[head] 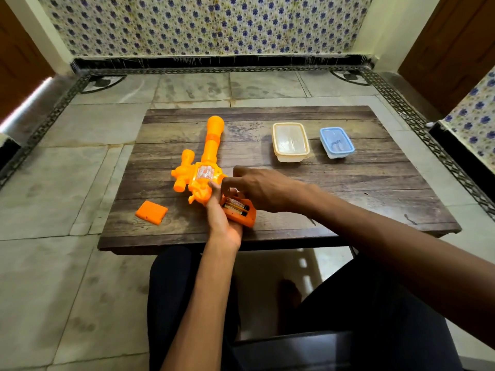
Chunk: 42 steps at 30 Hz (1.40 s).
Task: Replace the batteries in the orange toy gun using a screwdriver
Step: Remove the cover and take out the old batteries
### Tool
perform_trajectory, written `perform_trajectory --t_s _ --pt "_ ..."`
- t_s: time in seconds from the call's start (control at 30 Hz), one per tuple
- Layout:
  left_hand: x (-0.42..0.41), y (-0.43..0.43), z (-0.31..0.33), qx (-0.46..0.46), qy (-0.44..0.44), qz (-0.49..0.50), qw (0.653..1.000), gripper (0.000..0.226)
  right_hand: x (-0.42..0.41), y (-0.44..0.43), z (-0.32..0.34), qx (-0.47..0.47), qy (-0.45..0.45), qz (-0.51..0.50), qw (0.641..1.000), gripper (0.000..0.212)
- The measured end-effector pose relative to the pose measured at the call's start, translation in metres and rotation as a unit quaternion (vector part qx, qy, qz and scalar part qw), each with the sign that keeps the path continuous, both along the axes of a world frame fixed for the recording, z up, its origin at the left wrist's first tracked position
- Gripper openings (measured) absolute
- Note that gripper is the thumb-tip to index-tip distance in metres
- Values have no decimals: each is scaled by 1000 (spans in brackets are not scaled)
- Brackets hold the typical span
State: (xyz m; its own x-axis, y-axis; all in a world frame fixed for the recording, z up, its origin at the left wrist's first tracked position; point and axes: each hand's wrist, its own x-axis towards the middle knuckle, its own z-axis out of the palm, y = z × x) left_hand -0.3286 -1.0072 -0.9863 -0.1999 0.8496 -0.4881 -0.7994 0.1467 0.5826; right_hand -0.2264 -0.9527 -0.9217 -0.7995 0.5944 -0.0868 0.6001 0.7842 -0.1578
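Note:
The orange toy gun [207, 159] lies on the wooden table [348, 188], barrel pointing away from me. Its grip sits at the near side with the battery compartment open, and batteries [235, 205] show inside. My left hand [221, 218] grips the gun's handle from below. My right hand [257, 188] hovers over the open compartment with fingers curled down toward the batteries; what the fingertips touch is hidden. The orange compartment cover [151, 212] lies loose on the table to the left. No screwdriver is visible.
A cream lidded plastic box [290, 141] and a blue lidded box [337, 142] holding small items stand at the table's far right. Tiled floor surrounds the low table. My knees are under its near edge.

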Motion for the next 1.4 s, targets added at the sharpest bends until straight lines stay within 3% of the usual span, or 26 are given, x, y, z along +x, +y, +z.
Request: perform_trajectory --t_s 0.67,1.03,1.4 --pt "-2 -1 1 -10 2 28 1000 55 -11 24 10 -91 -14 83 992 33" --pt "-3 -1 3 -7 -19 32 999 54 -9 23 8 -71 26 93 993 29" --pt "-2 -5 9 -12 13 25 1000 55 -14 26 12 -49 -13 107 993 28"
